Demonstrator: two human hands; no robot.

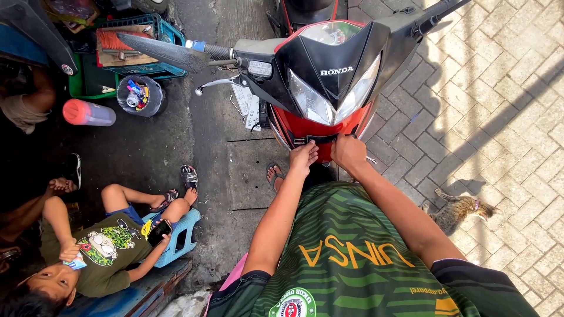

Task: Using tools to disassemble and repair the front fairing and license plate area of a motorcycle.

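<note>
The red and black motorbike point(329, 76) fills the upper centre of the frame, nose toward the camera. Both hands work at the lower edge of its red front panel point(305, 130), so a panel fitting seems in hand; next calls for a careful, even grip. The left hand point(304, 157) and right hand point(348, 151) press curled, close-together fingers on that edge. A cat point(458, 210) sits lower right.

Motorcycle front cowl, red lower panel under black headlight fairing

The motorcycle point(329, 76) stands upright on paving, front end facing the person, handlebar turned slightly. The black fairing carries twin clear headlight lenses. The red lower panel point(305, 130) sits directly beneath; its bottom edge, with a small dark slot, is touched by both hands side by side.
</note>
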